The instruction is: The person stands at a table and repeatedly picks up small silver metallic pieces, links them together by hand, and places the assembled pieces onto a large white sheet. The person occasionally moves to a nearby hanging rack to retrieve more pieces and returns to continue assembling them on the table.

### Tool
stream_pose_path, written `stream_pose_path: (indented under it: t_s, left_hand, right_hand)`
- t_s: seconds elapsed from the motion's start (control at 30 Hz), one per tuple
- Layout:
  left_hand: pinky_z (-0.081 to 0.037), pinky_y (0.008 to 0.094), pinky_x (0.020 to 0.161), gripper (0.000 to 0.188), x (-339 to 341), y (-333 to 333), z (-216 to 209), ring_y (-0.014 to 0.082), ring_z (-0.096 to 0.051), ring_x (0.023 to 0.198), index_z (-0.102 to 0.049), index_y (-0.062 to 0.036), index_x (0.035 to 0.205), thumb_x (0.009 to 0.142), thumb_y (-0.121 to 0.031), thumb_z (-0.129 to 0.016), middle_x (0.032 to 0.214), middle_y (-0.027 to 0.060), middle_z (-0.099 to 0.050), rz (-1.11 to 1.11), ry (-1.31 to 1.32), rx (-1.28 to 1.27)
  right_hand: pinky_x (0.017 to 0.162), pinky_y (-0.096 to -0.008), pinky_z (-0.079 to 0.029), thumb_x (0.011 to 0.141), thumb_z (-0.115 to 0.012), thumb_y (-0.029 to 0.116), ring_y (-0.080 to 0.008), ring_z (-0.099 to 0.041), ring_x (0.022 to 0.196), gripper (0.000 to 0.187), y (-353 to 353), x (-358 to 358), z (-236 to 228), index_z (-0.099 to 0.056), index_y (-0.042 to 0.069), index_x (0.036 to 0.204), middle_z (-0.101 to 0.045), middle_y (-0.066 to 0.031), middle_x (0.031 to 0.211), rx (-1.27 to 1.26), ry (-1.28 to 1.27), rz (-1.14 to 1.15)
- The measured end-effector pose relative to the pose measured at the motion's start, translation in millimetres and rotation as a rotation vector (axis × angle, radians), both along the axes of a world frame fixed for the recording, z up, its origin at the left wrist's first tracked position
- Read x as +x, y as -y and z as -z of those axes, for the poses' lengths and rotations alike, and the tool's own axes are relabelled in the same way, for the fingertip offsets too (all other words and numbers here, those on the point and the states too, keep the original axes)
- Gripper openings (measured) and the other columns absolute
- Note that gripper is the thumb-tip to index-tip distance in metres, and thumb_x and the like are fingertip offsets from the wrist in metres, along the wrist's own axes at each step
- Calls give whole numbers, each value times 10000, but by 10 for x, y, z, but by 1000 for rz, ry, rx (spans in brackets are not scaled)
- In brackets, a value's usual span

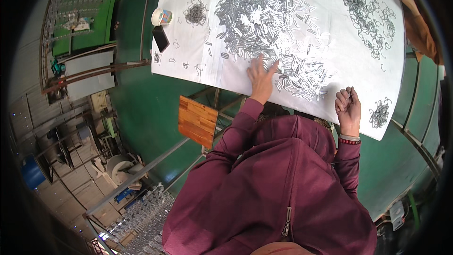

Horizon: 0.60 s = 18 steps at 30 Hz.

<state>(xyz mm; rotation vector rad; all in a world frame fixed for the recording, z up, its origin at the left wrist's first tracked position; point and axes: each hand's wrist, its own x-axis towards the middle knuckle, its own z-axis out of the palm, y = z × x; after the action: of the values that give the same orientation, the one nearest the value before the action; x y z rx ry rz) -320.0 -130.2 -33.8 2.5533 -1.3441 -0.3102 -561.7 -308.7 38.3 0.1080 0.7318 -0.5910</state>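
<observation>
From my head camera I see my left hand [261,76] lying flat on the white cloth-covered tabletop [188,61], fingers spread wide, touching the near edge of the big heap of small flat silver metal pieces [257,16]. My right hand [348,107] is curled up tight near the table's edge; it seems to pinch one tiny piece (too small to tell for sure). Beside it lies a little pile of tangled grey wire loops [380,113], and a bigger pile of bent wire loops [365,12] sits far off. I think most work is left: the big heap is huge, the little pile small.
</observation>
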Motion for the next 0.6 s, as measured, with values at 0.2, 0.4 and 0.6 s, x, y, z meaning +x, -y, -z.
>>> stream_pose_path:
  t_s: [0.2, 0.4, 0.6]
  left_hand:
    - [-148, 677, 1018, 677, 77, 12, -187, 489, -162, 1320, -513, -277, 1310, 748, 97, -462, 1456, 196, -198, -147, -26, -102]
    - [-102, 700, 1022, 740, 288, 101, -52, 498, -92, 1344, -406, -289, 1382, 745, 80, -483, 1488, 189, -137, -284, -22, 41]
    - [-155, 685, 1009, 737, 66, 292, -57, 466, -156, 1327, -440, -248, 1358, 709, 94, -513, 1483, 177, -159, -172, 44, -19]
  right_hand:
    - [439, -225, -233, 987, -423, 172, -96, -261, 551, 186, -11, 50, -144, -455, 49, 851, -308, -2, 670, -50, -72, -19]
    - [448, -226, -234, 987, -422, 169, -96, -260, 554, 183, -28, 23, -150, -451, 50, 851, -309, -1, 676, -35, -55, -10]
    - [445, -226, -231, 987, -423, 173, -94, -257, 555, 186, -49, -22, -151, -450, 53, 847, -299, 0, 671, -49, -42, -5]
